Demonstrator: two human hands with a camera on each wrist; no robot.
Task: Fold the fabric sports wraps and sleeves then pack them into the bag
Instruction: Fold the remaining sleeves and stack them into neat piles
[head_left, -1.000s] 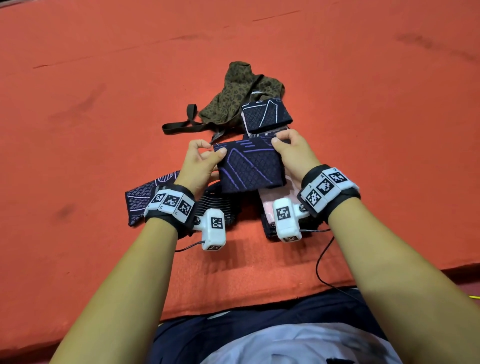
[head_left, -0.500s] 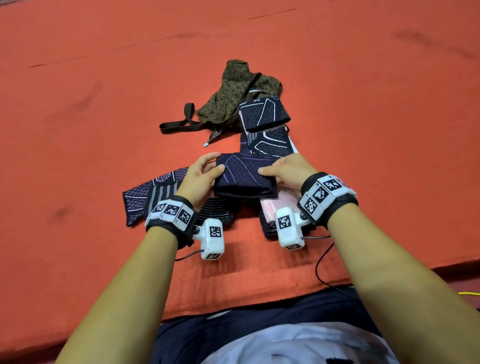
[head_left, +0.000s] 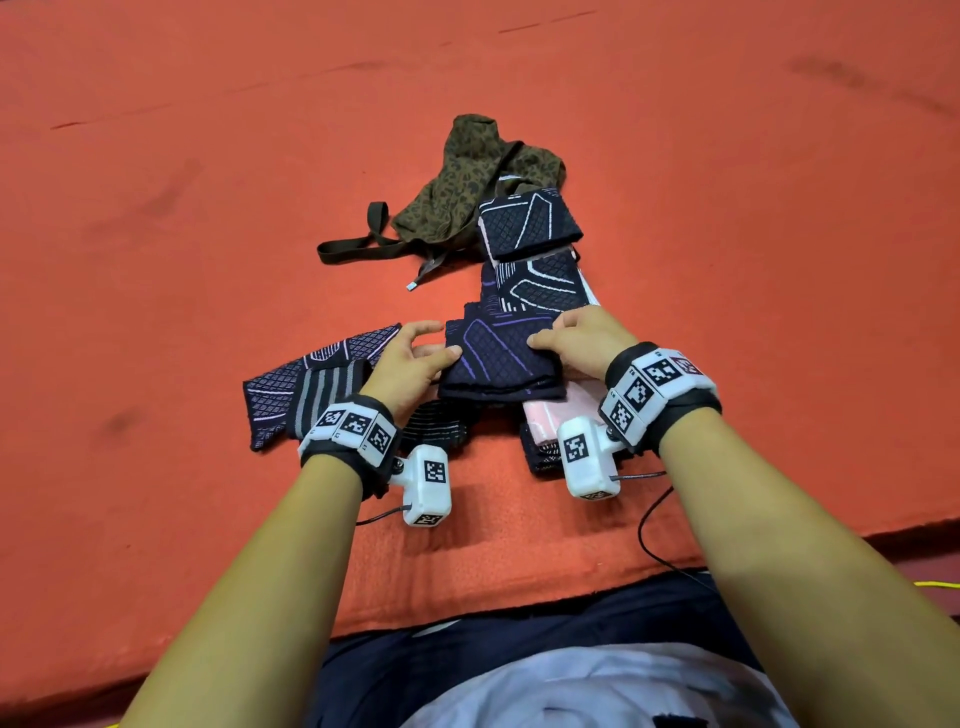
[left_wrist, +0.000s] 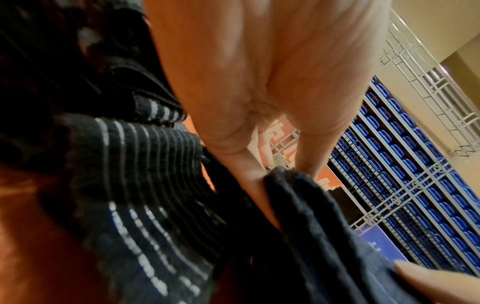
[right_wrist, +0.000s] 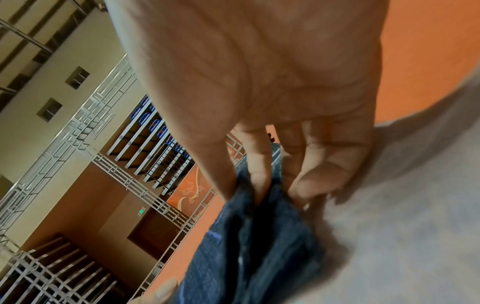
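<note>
Hands pinch opposite edges of the folded navy sleeve (head_left: 498, 358): left hand (head_left: 410, 358), right hand (head_left: 576, 340), keeping layers aligned near the mat's (head_left: 156, 234) front edge.

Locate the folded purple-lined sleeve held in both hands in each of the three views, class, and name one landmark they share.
Head: folded sleeve, centre, between left hand and right hand.
Left wrist: dark folded edge, lower right.
Right wrist: bottom centre, pinched by fingers.
Shared landmark: the sleeve's stacked folded edges.
</note>
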